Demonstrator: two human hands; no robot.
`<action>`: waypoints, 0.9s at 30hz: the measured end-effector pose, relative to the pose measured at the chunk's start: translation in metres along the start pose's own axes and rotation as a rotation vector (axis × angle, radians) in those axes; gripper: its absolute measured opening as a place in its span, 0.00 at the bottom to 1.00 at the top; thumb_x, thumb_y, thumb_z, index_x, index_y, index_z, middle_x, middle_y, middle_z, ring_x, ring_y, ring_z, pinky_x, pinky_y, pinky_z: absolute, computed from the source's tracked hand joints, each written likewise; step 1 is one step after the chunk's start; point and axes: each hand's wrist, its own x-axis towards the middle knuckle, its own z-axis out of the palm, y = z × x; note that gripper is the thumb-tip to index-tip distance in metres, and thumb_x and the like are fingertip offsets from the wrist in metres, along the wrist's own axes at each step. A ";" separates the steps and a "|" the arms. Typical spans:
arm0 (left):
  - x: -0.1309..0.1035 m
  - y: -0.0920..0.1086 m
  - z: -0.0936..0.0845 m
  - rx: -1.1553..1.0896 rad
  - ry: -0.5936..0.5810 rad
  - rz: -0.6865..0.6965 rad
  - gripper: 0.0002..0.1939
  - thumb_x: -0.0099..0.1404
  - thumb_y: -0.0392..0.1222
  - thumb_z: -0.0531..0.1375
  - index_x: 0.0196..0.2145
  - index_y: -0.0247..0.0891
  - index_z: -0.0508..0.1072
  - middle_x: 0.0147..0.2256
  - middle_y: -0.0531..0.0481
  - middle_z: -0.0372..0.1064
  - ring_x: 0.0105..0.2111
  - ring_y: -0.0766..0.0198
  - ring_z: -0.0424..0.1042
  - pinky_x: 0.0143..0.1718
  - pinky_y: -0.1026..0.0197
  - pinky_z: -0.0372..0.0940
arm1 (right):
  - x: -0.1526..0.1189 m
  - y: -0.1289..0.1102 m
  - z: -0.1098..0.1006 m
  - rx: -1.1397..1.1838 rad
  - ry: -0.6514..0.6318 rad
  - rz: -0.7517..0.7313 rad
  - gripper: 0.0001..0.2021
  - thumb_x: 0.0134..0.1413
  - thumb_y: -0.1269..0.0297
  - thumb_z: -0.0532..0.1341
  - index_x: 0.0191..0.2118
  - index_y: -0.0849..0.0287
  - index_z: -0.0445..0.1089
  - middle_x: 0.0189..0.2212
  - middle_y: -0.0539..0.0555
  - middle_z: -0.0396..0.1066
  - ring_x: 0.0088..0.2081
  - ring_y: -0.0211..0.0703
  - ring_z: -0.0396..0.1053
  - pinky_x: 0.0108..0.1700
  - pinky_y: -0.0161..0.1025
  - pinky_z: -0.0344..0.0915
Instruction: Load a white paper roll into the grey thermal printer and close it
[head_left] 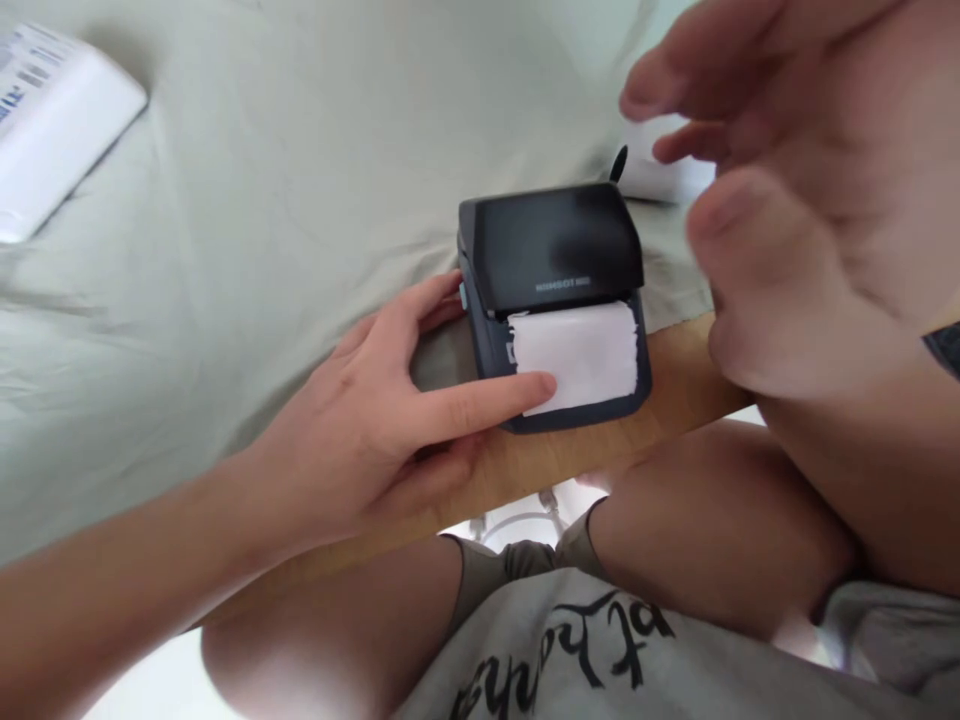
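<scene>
A small black printer [555, 250] sits at the wooden edge of the table, with a white paper strip [585, 355] lying over its front. My left hand [397, 390] holds the printer from its left side, the thumb resting on the paper and the fingers against the casing. Raised at the upper right and close to the camera is my right hand [795, 200]. Its fingers are apart and slightly bent, blurred, with nothing visible in them, and it does not touch the printer.
A white box [60, 120] with printed markings lies at the far left on the pale green cloth [300, 140]. Behind the printer, a white object [660, 165] is partly covered by my right hand. The wooden table edge [540, 455] runs above my legs.
</scene>
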 end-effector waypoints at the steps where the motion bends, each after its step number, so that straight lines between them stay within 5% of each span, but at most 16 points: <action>1: 0.000 0.001 0.000 -0.002 0.000 -0.007 0.35 0.89 0.37 0.62 0.83 0.71 0.72 0.90 0.42 0.57 0.88 0.31 0.69 0.80 0.18 0.79 | -0.004 0.001 -0.003 -0.034 0.027 -0.114 0.23 0.95 0.39 0.53 0.75 0.43 0.75 0.76 0.51 0.79 0.80 0.54 0.79 0.87 0.58 0.80; 4: 0.001 0.005 0.002 0.008 0.030 -0.023 0.36 0.89 0.35 0.61 0.85 0.66 0.68 0.88 0.38 0.59 0.88 0.34 0.69 0.82 0.21 0.79 | -0.009 0.005 -0.012 -0.136 0.002 -0.349 0.20 0.95 0.55 0.55 0.73 0.46 0.82 0.73 0.50 0.84 0.78 0.49 0.82 0.87 0.57 0.80; 8: 0.000 0.006 0.004 0.073 0.068 -0.036 0.38 0.91 0.43 0.57 0.92 0.47 0.58 0.85 0.29 0.65 0.86 0.36 0.73 0.81 0.28 0.81 | -0.017 0.002 -0.022 -0.261 -0.149 -0.348 0.25 0.91 0.66 0.57 0.78 0.40 0.81 0.81 0.47 0.80 0.81 0.46 0.82 0.85 0.56 0.84; 13: -0.002 -0.001 -0.001 0.119 0.015 -0.018 0.42 0.92 0.49 0.57 0.95 0.44 0.50 0.85 0.30 0.64 0.86 0.38 0.73 0.80 0.32 0.83 | -0.027 -0.014 -0.016 -0.321 -0.121 -0.243 0.20 0.96 0.59 0.58 0.74 0.33 0.83 0.78 0.41 0.84 0.83 0.53 0.83 0.84 0.63 0.87; 16: -0.001 0.000 -0.003 0.105 -0.002 -0.029 0.41 0.90 0.46 0.59 0.93 0.46 0.55 0.85 0.31 0.66 0.85 0.38 0.74 0.78 0.32 0.85 | -0.030 -0.013 -0.004 -0.290 -0.105 -0.178 0.20 0.99 0.52 0.55 0.71 0.33 0.86 0.74 0.37 0.87 0.83 0.57 0.83 0.83 0.68 0.88; 18: 0.001 0.004 -0.001 0.088 0.041 -0.098 0.40 0.87 0.42 0.60 0.91 0.45 0.58 0.84 0.31 0.68 0.84 0.37 0.75 0.79 0.32 0.83 | -0.032 -0.006 0.001 -0.242 -0.071 -0.174 0.24 0.98 0.56 0.52 0.72 0.33 0.86 0.74 0.37 0.86 0.85 0.58 0.81 0.84 0.70 0.87; 22: 0.000 0.007 0.004 0.075 0.054 -0.149 0.46 0.86 0.46 0.61 0.94 0.43 0.51 0.85 0.33 0.70 0.81 0.37 0.79 0.81 0.36 0.80 | -0.037 0.008 -0.004 -0.233 -0.120 -0.294 0.31 0.89 0.70 0.56 0.82 0.33 0.77 0.84 0.44 0.77 0.88 0.51 0.77 0.89 0.61 0.85; 25: -0.003 0.007 0.006 0.152 0.037 -0.154 0.47 0.88 0.55 0.59 0.95 0.39 0.54 0.87 0.32 0.68 0.85 0.36 0.74 0.86 0.40 0.76 | -0.037 0.016 -0.010 -0.262 -0.111 -0.292 0.33 0.87 0.71 0.58 0.87 0.41 0.71 0.82 0.55 0.77 0.84 0.49 0.80 0.87 0.52 0.86; 27: -0.005 0.008 0.006 0.183 0.006 -0.168 0.50 0.88 0.59 0.58 0.96 0.35 0.52 0.89 0.30 0.64 0.88 0.35 0.70 0.89 0.41 0.72 | -0.035 0.021 -0.010 -0.227 -0.126 -0.294 0.38 0.83 0.71 0.60 0.91 0.45 0.64 0.83 0.60 0.76 0.85 0.54 0.79 0.88 0.55 0.85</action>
